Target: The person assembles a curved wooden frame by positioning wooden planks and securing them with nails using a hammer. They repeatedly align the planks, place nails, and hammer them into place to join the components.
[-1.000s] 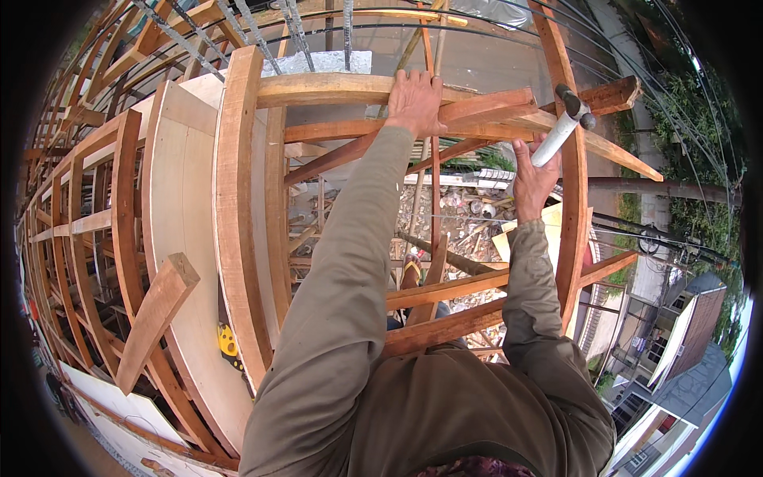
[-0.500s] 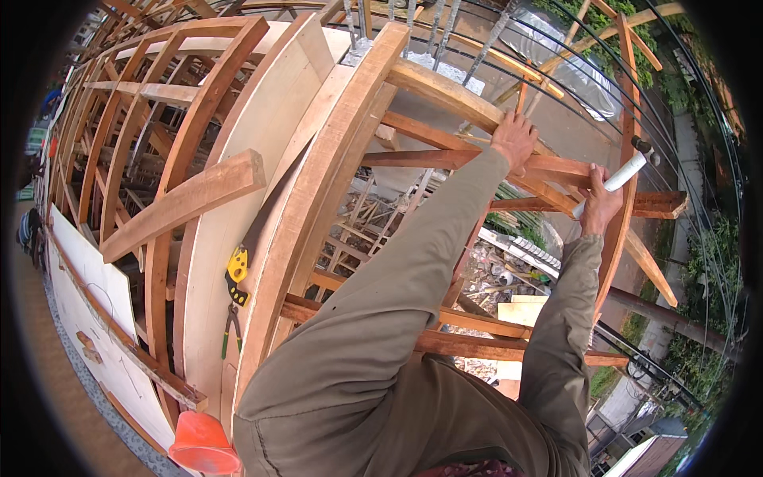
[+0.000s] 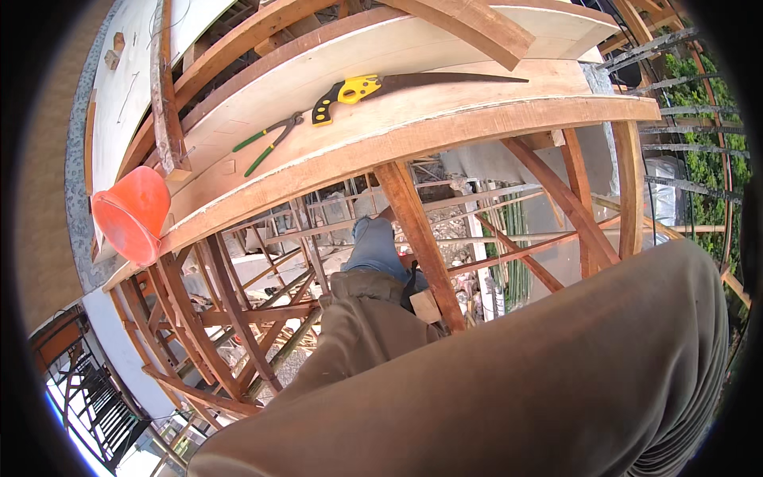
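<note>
In the head view, one orange-red plastic bucket-shaped container, contents indiscernible, sits near one green-handled pincer tool and one yellow-and-black-handled curved saw lying on pale plywood, while one brown-sleeved arm stretches across the foreground, both hands out of frame, their grip impossible to tell.

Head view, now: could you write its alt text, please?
A handsaw and green-handled pincers lie on a wooden board amid timber framing, near an orange container. A brown sleeve fills the foreground; both hands are out of view.
</note>
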`<action>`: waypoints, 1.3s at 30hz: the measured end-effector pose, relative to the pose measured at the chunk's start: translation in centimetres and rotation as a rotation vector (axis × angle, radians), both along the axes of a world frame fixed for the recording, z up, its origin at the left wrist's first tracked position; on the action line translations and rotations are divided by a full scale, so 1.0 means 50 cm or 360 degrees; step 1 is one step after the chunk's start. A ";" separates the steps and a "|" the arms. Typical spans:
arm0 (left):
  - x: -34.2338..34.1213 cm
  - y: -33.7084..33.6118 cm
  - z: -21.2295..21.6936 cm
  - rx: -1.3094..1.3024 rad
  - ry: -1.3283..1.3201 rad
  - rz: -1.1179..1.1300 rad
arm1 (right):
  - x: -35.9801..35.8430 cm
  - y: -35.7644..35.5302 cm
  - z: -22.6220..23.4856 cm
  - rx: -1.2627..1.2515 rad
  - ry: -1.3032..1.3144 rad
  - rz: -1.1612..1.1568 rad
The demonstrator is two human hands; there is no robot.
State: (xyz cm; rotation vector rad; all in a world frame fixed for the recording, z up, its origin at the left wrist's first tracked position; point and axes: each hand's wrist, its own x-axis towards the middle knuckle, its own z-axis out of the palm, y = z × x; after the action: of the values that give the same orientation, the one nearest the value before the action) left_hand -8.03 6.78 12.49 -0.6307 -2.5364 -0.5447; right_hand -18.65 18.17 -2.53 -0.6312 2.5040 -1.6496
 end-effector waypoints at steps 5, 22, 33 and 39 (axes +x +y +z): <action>0.073 -0.050 0.044 0.0054 0.0293 0.0108 | 0.023 -0.055 -0.017 0.0036 -0.0004 0.0123; 1.535 -0.064 0.036 -0.0068 0.2249 0.3209 | 0.176 -0.278 -0.098 0.0152 -0.0031 0.0596; 2.304 0.168 -0.365 0.1283 0.0131 0.4780 | 0.273 -0.400 -0.106 0.0193 -0.0054 0.0894; 2.174 0.072 -0.317 0.1283 -0.0537 0.4895 | 0.329 -0.463 -0.091 0.0262 0.0043 0.1089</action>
State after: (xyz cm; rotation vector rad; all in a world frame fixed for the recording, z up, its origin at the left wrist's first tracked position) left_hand 100.66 10.39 -3.33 2.8078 -0.4894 -0.0773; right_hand -2.19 -4.97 -7.08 -1.3007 2.0479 -1.1699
